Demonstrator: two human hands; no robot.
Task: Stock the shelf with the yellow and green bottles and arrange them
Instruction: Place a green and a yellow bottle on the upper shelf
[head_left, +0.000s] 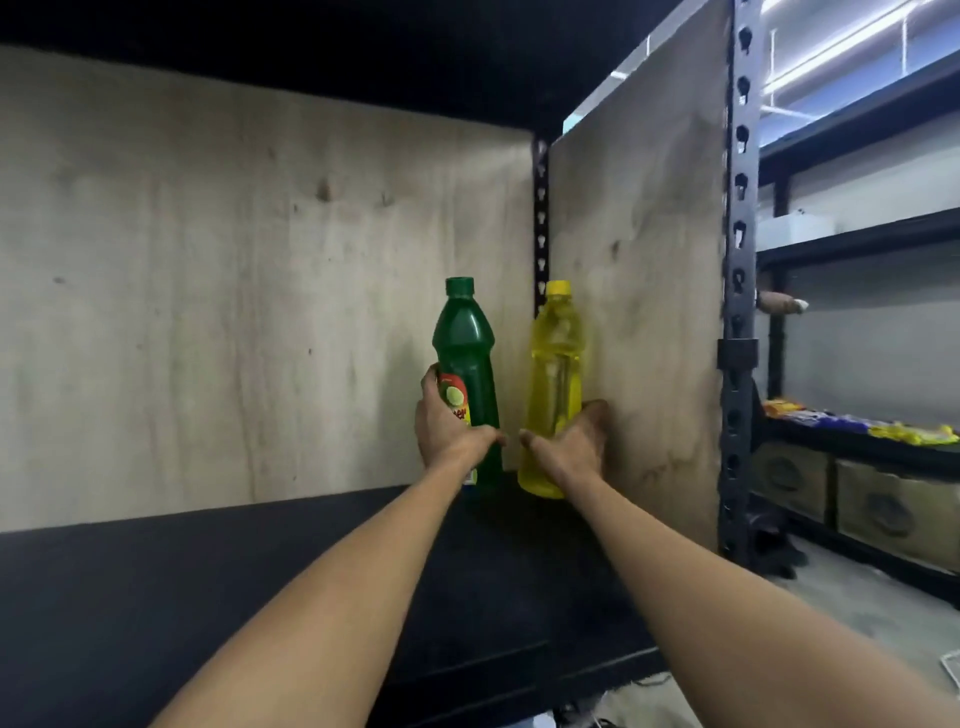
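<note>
— Standing both upright at the back right corner, is that it? The green bottle (466, 374) and the yellow bottle (555, 384) look as though they rest on the black shelf (218, 597) now.

— Looks so to me. They sit just beside each other with a narrow gap, the yellow one close against the plywood side panel (639, 291), the green one to its left, red label turned toward the front-left.

— And the hands?

— The left hand (445, 426) is wrapped round the lower body of the green bottle, fingers closed over the label. The right hand (571, 441) cups the lower part of the yellow bottle from the front and right, thumb reaching across; the grip seems looser, though I cannot see the far fingers.

— So which step?

— Placing the first pair, I'd judge. No other bottles show on this shelf, so the stocking has barely begun.

— What next?

— Letting go cleanly without tipping either one, probably. They are tall and narrow, so a snagged finger could topple them. The green label may want turning square to the front. Then more bottles, working outward from that corner along the plywood back panel (234, 291).
</note>
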